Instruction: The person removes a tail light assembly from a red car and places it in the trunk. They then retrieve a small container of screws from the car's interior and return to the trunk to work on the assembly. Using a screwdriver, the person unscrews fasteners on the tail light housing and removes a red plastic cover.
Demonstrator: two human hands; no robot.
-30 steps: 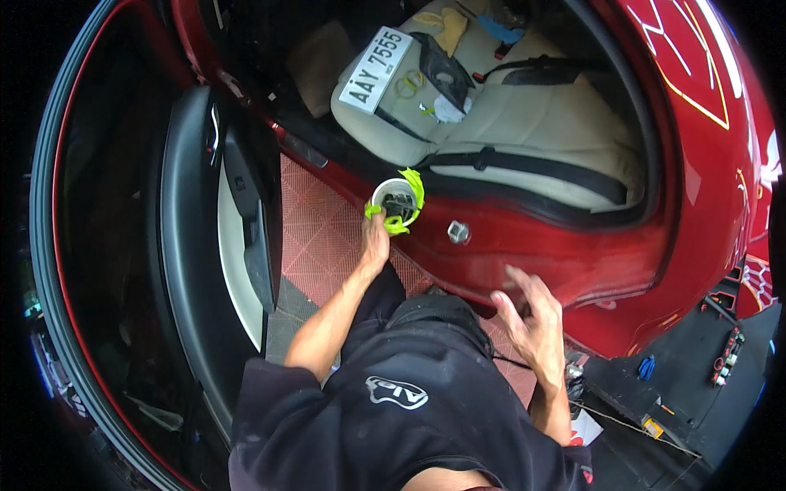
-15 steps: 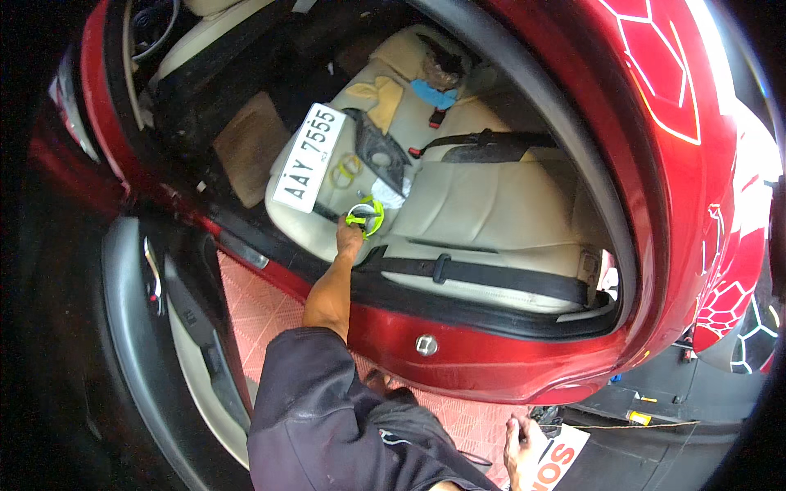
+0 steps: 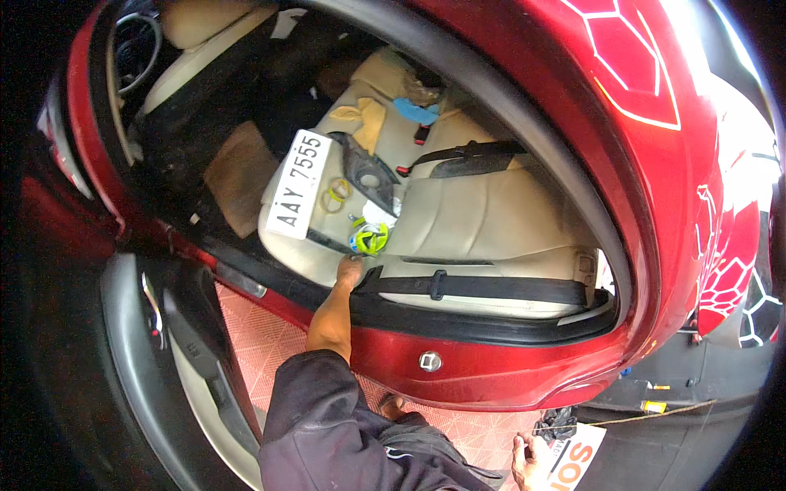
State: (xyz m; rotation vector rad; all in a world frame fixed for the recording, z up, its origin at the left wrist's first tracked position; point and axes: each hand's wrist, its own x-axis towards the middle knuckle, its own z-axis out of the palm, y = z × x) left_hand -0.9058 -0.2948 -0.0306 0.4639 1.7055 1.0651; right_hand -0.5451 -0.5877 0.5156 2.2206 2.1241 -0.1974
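On the cream rear seat (image 3: 483,221) rests a white cup wrapped in bright green tape (image 3: 368,237). My left hand (image 3: 350,272) is just below it, near the seat edge, apparently no longer gripping it; its fingers are too small to read. A white plate (image 3: 299,184), yellow tape rings (image 3: 336,195) and a dark trim piece (image 3: 368,180) lie beside the cup. My right hand (image 3: 528,460) is low outside the car, loosely curled with finger and thumb apart, beside a white printed board (image 3: 575,466).
The open red car door's dark inner panel (image 3: 139,344) stands at left; red body panel (image 3: 491,368) and sill lie across my front. Yellow cloth (image 3: 360,119) and blue cloth (image 3: 416,110) are farther in on the seat. Dark sheeting (image 3: 679,425), with a cord across it, is at right.
My view swung toward the car interior. My left hand carried the cup from outside onto the seat, then drew slightly back from it. My right hand dropped lower in view.
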